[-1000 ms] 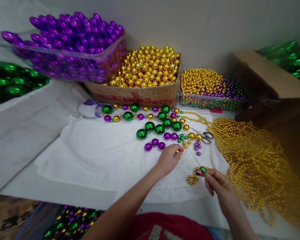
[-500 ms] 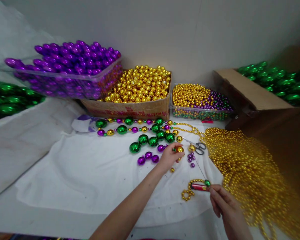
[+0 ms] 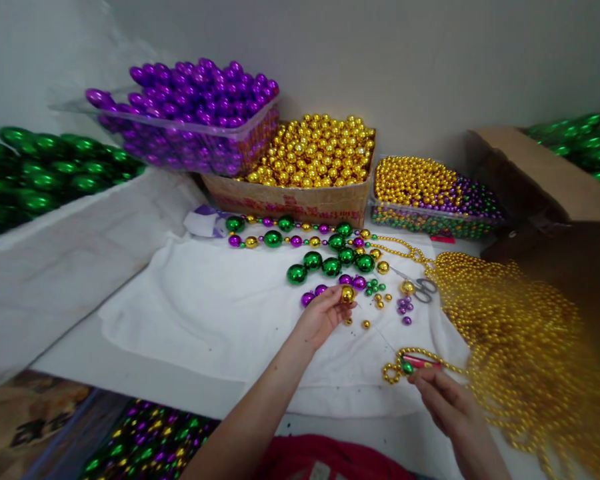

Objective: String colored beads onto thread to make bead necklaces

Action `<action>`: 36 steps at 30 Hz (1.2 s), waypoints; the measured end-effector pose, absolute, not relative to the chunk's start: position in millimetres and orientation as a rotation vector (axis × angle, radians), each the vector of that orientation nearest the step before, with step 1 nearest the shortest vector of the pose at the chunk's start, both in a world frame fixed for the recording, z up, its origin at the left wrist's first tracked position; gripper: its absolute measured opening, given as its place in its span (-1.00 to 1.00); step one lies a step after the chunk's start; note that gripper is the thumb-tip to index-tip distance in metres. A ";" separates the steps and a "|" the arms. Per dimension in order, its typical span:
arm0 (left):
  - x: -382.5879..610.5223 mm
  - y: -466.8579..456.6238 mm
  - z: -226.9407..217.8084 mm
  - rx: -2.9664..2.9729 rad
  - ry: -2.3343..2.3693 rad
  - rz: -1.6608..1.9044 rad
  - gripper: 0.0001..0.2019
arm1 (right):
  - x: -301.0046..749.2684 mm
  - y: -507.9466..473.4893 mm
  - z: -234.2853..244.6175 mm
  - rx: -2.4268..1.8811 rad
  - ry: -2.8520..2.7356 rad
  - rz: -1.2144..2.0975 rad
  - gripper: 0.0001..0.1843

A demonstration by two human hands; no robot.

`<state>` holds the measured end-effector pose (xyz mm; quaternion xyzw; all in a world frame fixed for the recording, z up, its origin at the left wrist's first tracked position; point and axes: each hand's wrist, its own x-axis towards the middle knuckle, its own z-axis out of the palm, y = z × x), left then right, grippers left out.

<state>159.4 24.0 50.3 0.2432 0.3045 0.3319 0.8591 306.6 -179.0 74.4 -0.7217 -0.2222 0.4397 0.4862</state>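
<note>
My left hand (image 3: 321,315) pinches a gold bead (image 3: 347,294) just above the white cloth (image 3: 215,320), close to loose purple beads (image 3: 314,294) and big green beads (image 3: 330,261). My right hand (image 3: 445,404) is closed on a red needle tool (image 3: 421,363) with a small green bead (image 3: 407,367) at its tip. A thin thread runs from the tool toward the left hand. A short strand of small gold beads (image 3: 393,371) lies under the tool. A strung row of green, purple and gold beads (image 3: 290,233) lies farther back.
A clear tub of purple beads (image 3: 195,113), a cardboard box of gold beads (image 3: 310,160) and a tub of small mixed beads (image 3: 430,193) line the wall. Scissors (image 3: 420,287) lie by a large heap of gold bead strands (image 3: 520,340). Green beads (image 3: 45,173) sit at left.
My left hand has picked a gold bead from the loose beads and drawn it back toward me. My right hand has kept hold of the needle tool, now lying flatter.
</note>
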 end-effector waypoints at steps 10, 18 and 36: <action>162.6 20.0 48.1 0.510 0.674 0.709 -0.85 | 309.8 -181.4 79.8 -1.781 -0.644 1.043 -0.62; 163.0 16.1 50.7 0.548 0.654 0.681 -0.79 | 314.1 -183.4 66.9 -1.772 -0.631 1.071 -0.61; 172.6 -6.8 59.2 0.673 0.526 0.636 -0.61 | 308.7 -189.1 39.8 -1.690 -0.472 1.041 -0.56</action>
